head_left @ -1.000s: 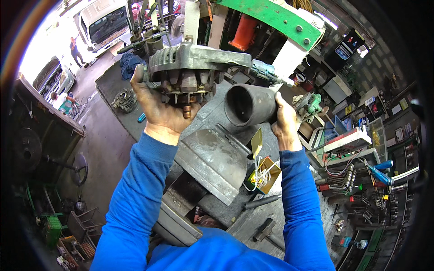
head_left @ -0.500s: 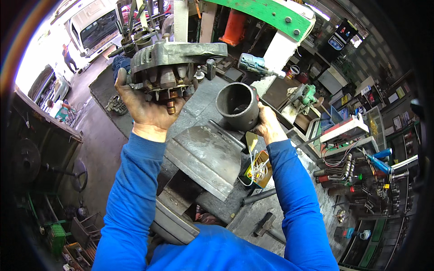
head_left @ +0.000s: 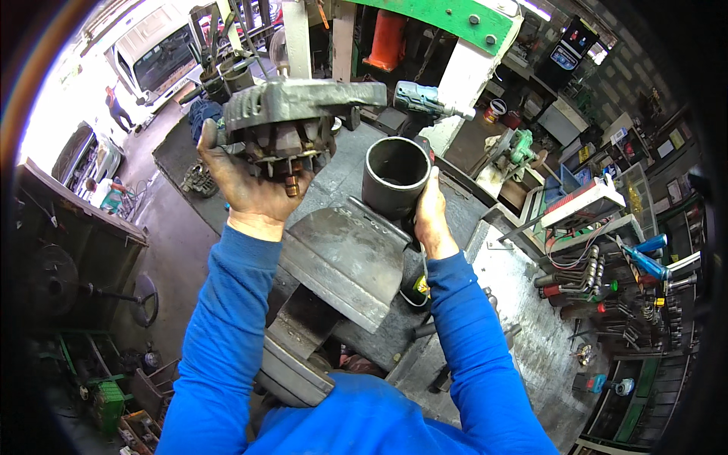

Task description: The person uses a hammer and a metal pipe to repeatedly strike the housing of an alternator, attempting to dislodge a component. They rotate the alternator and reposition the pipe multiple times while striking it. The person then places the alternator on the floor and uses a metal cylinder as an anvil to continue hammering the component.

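My left hand [head_left: 250, 178] grips an alternator half [head_left: 292, 106] from below, its grey finned housing on top. The rotor's copper slip rings [head_left: 293, 182] point down beside my palm. In my right hand [head_left: 432, 216] is a short, thick-walled dark metal pipe [head_left: 394, 193], held by its right side with the open top facing up. The pipe stands just behind a big steel bench vise [head_left: 341, 258]; whether it rests on the bench I cannot tell. The two parts are apart, the alternator half being left of the pipe and higher.
A teal impact wrench [head_left: 425, 100] lies beyond the pipe, by a white post of a green-beamed frame [head_left: 447, 19]. A green bench grinder [head_left: 522, 148] is at the right, near sockets and hand tools [head_left: 614, 303]. Another person [head_left: 117, 110] stands far left by a white truck [head_left: 159, 57].
The pipe has turned more upright, and my right hand has shifted left along with it. The alternator half has tilted slightly in my left hand and sits a little lower.
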